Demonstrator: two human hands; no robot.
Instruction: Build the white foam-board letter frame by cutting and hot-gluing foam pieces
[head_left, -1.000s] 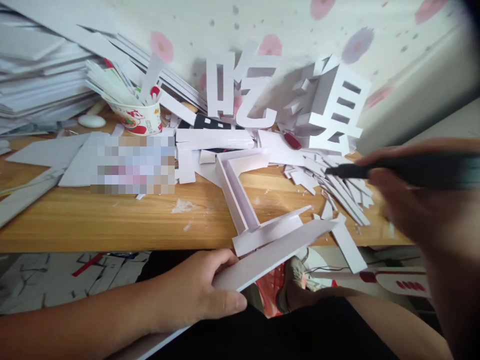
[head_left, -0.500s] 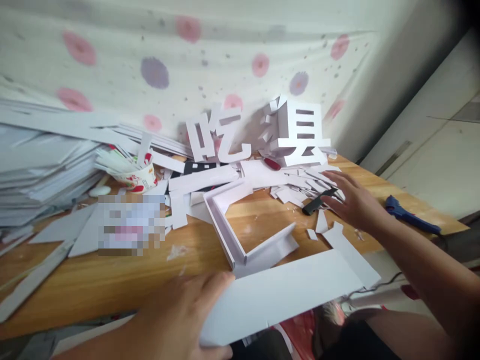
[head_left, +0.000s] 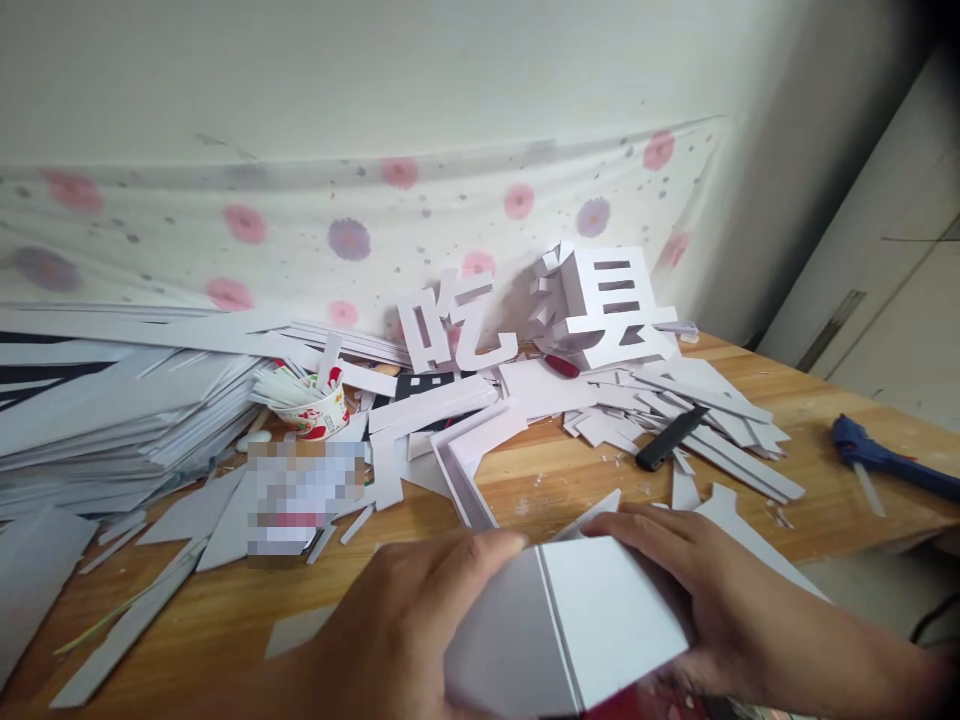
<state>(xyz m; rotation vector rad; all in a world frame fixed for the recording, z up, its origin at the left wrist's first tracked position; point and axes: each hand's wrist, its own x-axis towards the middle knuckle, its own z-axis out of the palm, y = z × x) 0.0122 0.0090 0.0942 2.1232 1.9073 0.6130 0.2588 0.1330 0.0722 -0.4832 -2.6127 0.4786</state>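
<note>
A white foam board strip (head_left: 622, 615) is bent along a scored line at the table's front edge. My left hand (head_left: 420, 600) grips its left part, thumb along the upper edge. From the right, my right hand (head_left: 697, 590) clasps the other part with its fingers over the top. Just beyond the hands lies an angled white frame piece (head_left: 465, 480) with raised walls, partly hidden by them. A black-handled cutter knife (head_left: 667, 440) rests on white offcuts further back.
White three-dimensional characters (head_left: 622, 310) lean at the back near a flowered cloth (head_left: 300, 230). A blue glue gun (head_left: 892, 455) lies at the right. Stacked white boards (head_left: 150, 400) and a paper cup (head_left: 311, 410) of strips stand left. Scraps litter the table (head_left: 225, 620).
My right hand has left the cutter knife and come down to the foam board strip. The strip, flat before, is now bent between both hands. The view has tilted up.
</note>
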